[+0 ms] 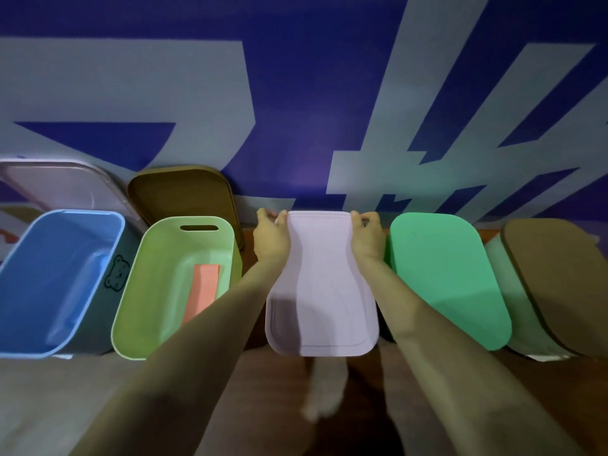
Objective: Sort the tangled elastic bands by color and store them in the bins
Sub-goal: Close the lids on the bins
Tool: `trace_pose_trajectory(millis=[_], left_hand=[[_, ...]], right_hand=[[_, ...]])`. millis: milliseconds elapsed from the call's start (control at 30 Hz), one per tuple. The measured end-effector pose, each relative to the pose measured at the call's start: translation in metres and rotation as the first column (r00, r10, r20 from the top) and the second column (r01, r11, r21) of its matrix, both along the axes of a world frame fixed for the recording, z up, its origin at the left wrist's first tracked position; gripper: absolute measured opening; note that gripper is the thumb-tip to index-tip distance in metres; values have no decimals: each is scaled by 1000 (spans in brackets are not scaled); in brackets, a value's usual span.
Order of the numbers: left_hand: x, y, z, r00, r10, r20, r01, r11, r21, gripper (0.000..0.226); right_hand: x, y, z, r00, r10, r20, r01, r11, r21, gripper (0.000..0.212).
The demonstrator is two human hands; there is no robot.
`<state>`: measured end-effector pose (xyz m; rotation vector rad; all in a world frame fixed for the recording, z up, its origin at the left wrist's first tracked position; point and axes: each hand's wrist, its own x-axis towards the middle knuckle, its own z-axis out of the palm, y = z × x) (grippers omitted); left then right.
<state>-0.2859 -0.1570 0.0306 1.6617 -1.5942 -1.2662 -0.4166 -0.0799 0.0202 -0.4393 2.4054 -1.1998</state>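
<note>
Centrally, lid (320, 284) between left hand (271, 236), right hand (367, 238)

On my feed, the far wall (296, 28) is deep blue with broad grey-blue blocky shapes. At left I see a sky-blue plastic bin (82, 232) with a dark bear-face outline (115, 273) on its side. Next is a light green plastic bin (158, 274) holding a flat salmon-orange elastic band (202, 291). In the middle is a pale lilac rectangular plastic lid (322, 284), then a mint-green plastic lid (444, 274) and a brown plastic lid (559, 284). Far left lean a pinkish-grey plastic lid (62, 185) and an olive-brown plastic lid (181, 195).

Room: bins (154, 291), blue lettered wall (296, 60)
</note>
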Motion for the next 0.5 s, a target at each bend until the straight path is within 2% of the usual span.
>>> trace_pose_trajectory(millis=[67, 100, 133, 200, 233, 333, 400, 500], left_hand=[[5, 14, 3, 953, -93, 290, 180, 941, -288, 32], [9, 25, 3, 904, -112, 414, 299, 856, -421, 35], [15, 39, 2, 848, -152, 508, 428, 762, -486, 37], [32, 69, -2, 670, -326, 667, 677, 636, -370, 39], [42, 84, -5, 610, -391, 689, 732, 611, -301, 44], [67, 113, -15, 540, -421, 729, 791, 551, -268, 55], [73, 116, -17, 517, -395, 759, 790, 561, -247, 62], [72, 120, -11, 505, -400, 764, 785, 582, -214, 63]], right_hand=[[5, 1, 6, 997, 23, -70, -19, 998, 54, 29], [6, 1, 7, 991, 41, -125, -33, 998, 61, 27], [8, 3, 9, 979, 69, -190, -59, 997, 58, 24], [14, 8, 13, 935, 156, -318, -144, 988, 60, 20], [18, 13, 16, 905, 205, -374, -196, 979, 62, 20], [36, 37, 29, 797, 326, -508, -348, 936, 55, 23], [51, 62, 29, 712, 357, -604, -396, 915, 74, 23], [69, 101, 6, 538, 445, -716, -385, 885, 261, 30]])
